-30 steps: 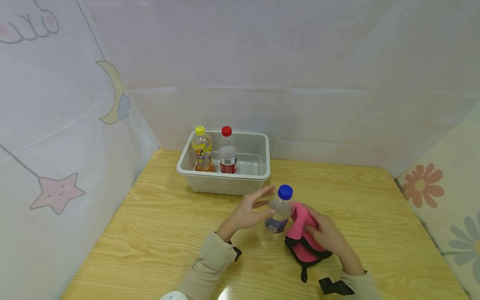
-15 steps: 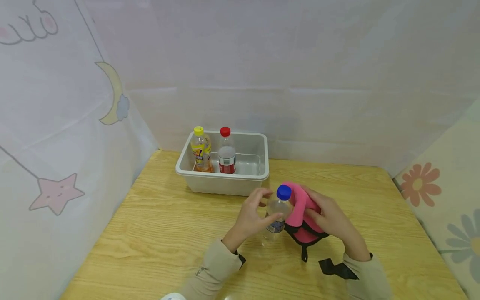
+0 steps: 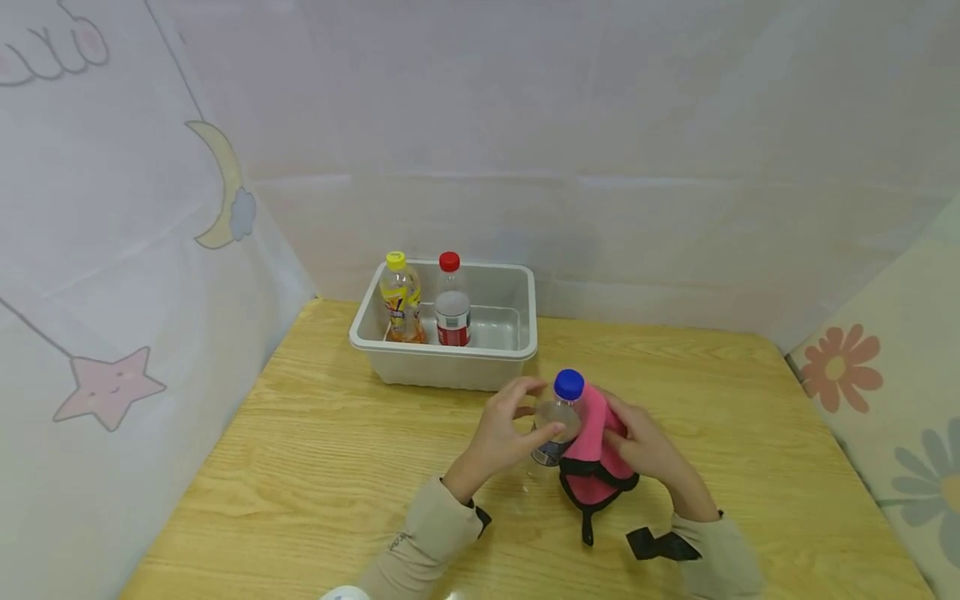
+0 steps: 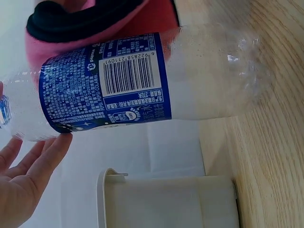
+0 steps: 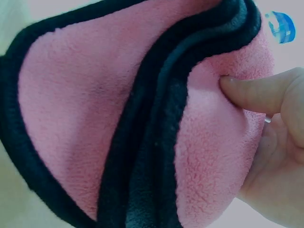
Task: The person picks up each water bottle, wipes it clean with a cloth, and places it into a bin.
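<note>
Left hand grips one bottle — right hand clutches one cloth (two bottles binned).

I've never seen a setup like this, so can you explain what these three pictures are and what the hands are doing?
There is no machine here: a person wears one camera on the head and one on each wrist. The head view looks down on a wooden table. The left hand holds a clear bottle with a blue cap; the left wrist view shows its blue label up close. The right hand presses a pink cloth with black edging against the bottle; the right wrist view is filled by that cloth, pinched by the fingers. Behind stands a white tub holding a yellow-capped bottle and a red-capped bottle.
</note>
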### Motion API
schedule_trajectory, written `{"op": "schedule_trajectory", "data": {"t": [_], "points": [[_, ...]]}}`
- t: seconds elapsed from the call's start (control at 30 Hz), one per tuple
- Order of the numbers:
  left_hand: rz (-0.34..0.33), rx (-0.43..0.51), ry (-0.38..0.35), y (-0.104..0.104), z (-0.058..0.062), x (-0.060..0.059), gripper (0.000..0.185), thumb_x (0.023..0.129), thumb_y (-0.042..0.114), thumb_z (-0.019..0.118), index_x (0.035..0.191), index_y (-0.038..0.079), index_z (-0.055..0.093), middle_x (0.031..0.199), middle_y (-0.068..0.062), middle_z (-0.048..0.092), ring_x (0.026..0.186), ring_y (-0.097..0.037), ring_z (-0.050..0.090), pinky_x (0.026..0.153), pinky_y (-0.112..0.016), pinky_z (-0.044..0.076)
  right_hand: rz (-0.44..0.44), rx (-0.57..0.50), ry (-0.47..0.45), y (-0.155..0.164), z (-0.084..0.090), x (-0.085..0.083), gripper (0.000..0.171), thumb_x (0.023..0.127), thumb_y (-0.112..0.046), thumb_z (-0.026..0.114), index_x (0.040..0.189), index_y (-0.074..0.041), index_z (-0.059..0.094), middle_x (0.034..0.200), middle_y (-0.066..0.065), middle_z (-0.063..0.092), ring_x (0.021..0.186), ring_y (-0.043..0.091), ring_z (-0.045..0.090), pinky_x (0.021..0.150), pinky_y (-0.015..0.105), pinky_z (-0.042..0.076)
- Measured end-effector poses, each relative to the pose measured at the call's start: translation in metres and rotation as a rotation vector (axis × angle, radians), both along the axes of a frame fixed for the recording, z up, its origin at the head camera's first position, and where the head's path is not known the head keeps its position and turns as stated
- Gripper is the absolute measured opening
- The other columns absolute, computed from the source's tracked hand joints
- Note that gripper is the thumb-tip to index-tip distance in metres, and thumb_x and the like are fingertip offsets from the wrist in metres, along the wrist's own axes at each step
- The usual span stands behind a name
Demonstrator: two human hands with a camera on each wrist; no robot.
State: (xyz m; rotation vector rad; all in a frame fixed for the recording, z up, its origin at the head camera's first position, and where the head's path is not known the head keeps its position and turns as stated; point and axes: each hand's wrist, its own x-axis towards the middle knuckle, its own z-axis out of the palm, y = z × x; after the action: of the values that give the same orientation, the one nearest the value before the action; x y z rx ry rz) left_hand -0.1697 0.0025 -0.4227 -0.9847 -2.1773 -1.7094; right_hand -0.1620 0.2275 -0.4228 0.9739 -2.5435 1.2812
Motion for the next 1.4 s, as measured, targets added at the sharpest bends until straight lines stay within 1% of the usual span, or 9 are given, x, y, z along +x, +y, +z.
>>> {"op": "schedule_trajectory", "data": {"t": [0.23,0.43,0.53,0.7,0.87,1.0,1.17,1.3,1.4], "points": [[-0.019,-0.014,-0.073,-0.001,0.002,0.001,0.049,0.078,0.007,0.071,0.12,-0.006,0.049,0.116,-0.021,0.054,0.108,-0.034,0.052,0.08,-0.032,0.051,-0.004,0.009,-0.103,-0.001,-0.035,-0.002,0.057,0.078,0.018,0.054,0.132,0.009,0.038,0.106,0.018,0.059,0.081,0.006,0.051,0.064,0.022,0.046],[-0.023,-0.019,-0.088,-0.002,0.019,0.01,0.047,0.079,0.001,0.069,0.119,-0.012,0.047,0.116,-0.028,0.052,0.108,-0.039,0.05,0.081,-0.04,0.051,-0.072,0.137,-0.061,-0.003,-0.047,0.002,0.051,0.077,0.015,0.058,0.126,0.008,0.045,0.103,0.014,0.062,0.084,0.011,0.054,0.065,0.026,0.047],[-0.023,-0.003,-0.067,-0.005,0.031,0.016,0.045,0.078,-0.003,0.068,0.117,-0.014,0.048,0.113,-0.03,0.053,0.105,-0.041,0.051,0.08,-0.039,0.051,-0.106,0.204,-0.025,-0.001,-0.044,0.006,0.049,0.078,0.012,0.061,0.125,0.008,0.048,0.107,0.016,0.062,0.09,0.019,0.058,0.071,0.033,0.05],[-0.014,0.026,-0.007,-0.008,0.036,0.018,0.044,0.076,-0.006,0.069,0.114,-0.016,0.049,0.109,-0.029,0.055,0.102,-0.041,0.053,0.078,-0.038,0.052,-0.18,0.308,-0.018,0.017,-0.025,0.019,0.051,0.077,0.01,0.063,0.126,0.007,0.048,0.113,0.02,0.059,0.098,0.031,0.058,0.077,0.045,0.05],[0.012,0.037,-0.004,-0.017,0.038,0.018,0.045,0.074,-0.006,0.07,0.113,-0.016,0.05,0.11,-0.027,0.056,0.103,-0.038,0.054,0.079,-0.038,0.052,-0.234,0.438,-0.096,0.039,-0.005,0.032,0.051,0.077,0.007,0.063,0.126,0.008,0.047,0.111,0.021,0.06,0.092,0.029,0.059,0.068,0.038,0.049],[0.03,0.025,-0.019,-0.025,0.043,0.019,0.045,0.074,-0.006,0.07,0.114,-0.016,0.05,0.111,-0.027,0.056,0.104,-0.038,0.054,0.079,-0.034,0.052,-0.272,0.555,-0.111,0.051,-0.001,0.038,0.05,0.076,0.006,0.065,0.124,0.01,0.048,0.108,0.024,0.06,0.09,0.032,0.06,0.064,0.038,0.05],[0.044,0.031,-0.025,-0.032,0.043,0.019,0.046,0.074,-0.006,0.071,0.114,-0.015,0.05,0.111,-0.027,0.056,0.103,-0.038,0.054,0.079,-0.037,0.052,-0.274,0.701,-0.16,0.055,-0.022,0.038,0.049,0.077,0.002,0.065,0.123,0.01,0.049,0.106,0.025,0.059,0.09,0.037,0.06,0.067,0.045,0.051],[0.058,0.045,0.001,-0.036,0.033,0.015,0.047,0.072,-0.007,0.072,0.114,-0.013,0.051,0.11,-0.026,0.056,0.101,-0.037,0.055,0.078,-0.039,0.052,-0.231,0.703,-0.153,0.056,-0.045,0.039,0.057,0.079,-0.009,0.068,0.128,0.009,0.045,0.114,0.03,0.054,0.096,0.041,0.056,0.075,0.049,0.049],[0.069,0.042,0.004,-0.039,0.023,0.01,0.048,0.073,-0.005,0.073,0.116,-0.009,0.052,0.112,-0.022,0.057,0.103,-0.033,0.056,0.079,-0.036,0.052,-0.218,0.695,-0.172,0.055,-0.057,0.043,0.066,0.081,-0.021,0.067,0.132,0.009,0.038,0.126,0.034,0.043,0.11,0.049,0.045,0.082,0.057,0.042]]}}
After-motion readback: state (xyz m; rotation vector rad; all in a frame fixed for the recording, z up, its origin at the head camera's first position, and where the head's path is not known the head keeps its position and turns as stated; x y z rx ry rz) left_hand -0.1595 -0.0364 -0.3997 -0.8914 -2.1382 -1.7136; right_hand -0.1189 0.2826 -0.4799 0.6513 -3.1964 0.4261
